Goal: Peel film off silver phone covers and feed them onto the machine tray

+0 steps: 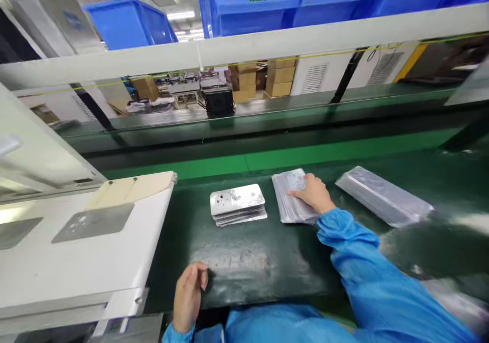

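Observation:
My right hand [314,194] lies over a stack of clear plastic sleeves [286,195], thumb and fingers closing on the top of it. Just left of that stack is a pile of shiny, phone-back-shaped metal plates [239,200] with rounded corners and camera holes at one end. My left hand [189,289] hovers by the near edge of the green work surface [244,261], its fingers curled in and nothing visible in them. A longer stack of clear plastic sleeves [384,195] lies to the right of my right hand.
On the left a white conveyor [114,261] carries flat grey plates [93,223], one partly under a cream guard [132,187]. Blue bins [132,24] stand on a white overhead shelf beam [244,47]. Beyond are another green bench [267,113] and cardboard boxes [280,78].

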Action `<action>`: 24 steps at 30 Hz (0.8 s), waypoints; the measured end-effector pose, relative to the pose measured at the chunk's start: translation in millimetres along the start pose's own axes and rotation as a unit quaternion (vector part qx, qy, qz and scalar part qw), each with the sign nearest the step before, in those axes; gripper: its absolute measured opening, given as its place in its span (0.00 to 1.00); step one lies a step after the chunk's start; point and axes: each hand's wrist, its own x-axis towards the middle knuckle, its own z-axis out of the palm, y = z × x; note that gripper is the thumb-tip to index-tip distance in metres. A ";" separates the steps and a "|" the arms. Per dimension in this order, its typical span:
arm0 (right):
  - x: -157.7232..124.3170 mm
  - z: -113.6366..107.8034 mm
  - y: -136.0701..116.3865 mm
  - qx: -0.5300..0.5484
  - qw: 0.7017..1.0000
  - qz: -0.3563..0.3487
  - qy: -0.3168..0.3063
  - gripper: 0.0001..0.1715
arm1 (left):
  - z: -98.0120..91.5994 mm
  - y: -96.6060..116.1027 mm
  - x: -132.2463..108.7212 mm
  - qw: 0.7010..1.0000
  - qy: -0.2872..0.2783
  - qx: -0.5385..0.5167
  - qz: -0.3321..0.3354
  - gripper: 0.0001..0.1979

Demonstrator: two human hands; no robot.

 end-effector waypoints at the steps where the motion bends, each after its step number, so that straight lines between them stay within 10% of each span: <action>1: 4.0 -4.0 1.9 0.007 1.000 0.006 0.008 0.50 | 1.3 0.8 -0.3 1.000 -0.002 0.000 0.000 0.33; 4: 15.4 -17.6 8.6 0.042 0.998 0.035 0.005 0.49 | 4.6 2.4 -1.6 1.000 -0.006 -0.001 0.001 0.32; 10: 25.7 -52.9 21.9 0.152 0.976 0.134 -0.083 0.09 | 5.2 3.2 -3.5 1.000 -0.008 -0.020 0.002 0.30; 24: 23.0 -32.3 28.2 0.108 0.970 0.190 -0.107 0.11 | 4.3 5.7 -0.3 0.999 -0.003 -0.036 0.000 0.29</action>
